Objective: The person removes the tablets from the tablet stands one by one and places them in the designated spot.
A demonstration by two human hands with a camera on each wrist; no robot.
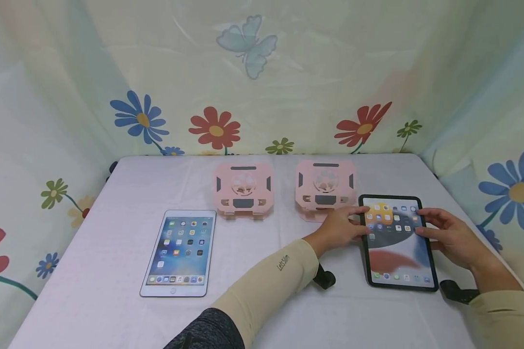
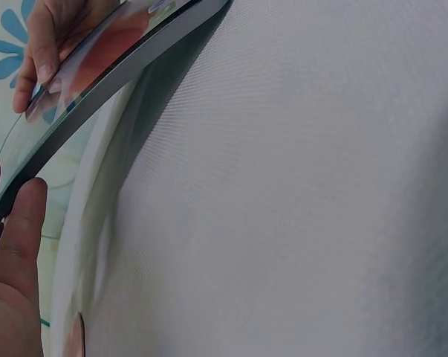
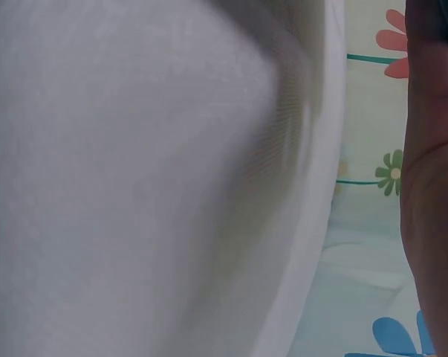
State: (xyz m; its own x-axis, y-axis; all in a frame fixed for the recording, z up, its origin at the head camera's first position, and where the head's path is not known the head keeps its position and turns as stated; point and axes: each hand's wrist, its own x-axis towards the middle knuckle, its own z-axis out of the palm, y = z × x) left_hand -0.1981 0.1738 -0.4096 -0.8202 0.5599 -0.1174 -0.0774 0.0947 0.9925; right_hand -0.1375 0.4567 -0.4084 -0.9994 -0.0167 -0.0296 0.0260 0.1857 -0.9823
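A black-edged tablet [image 1: 399, 257] with a lit home screen is at the right of the table, between both hands. My left hand [image 1: 338, 228] grips its left edge near the far end, with thumb and fingers on either side. Opposite, my right hand [image 1: 456, 237] pinches the right edge. The left wrist view shows the tablet [image 2: 97, 93] tilted, with shaded space under part of it. Only a strip of the right hand [image 3: 435, 186] appears in the right wrist view, fingertips out of frame.
On the left lies a white tablet [image 1: 179, 261], screen lit. Two pink stands with grey pads, one at centre [image 1: 243, 203] and one farther right [image 1: 325, 199], sit near the back edge. A flowered curtain [image 1: 314, 82] hangs behind the white-clothed table [image 1: 91, 252].
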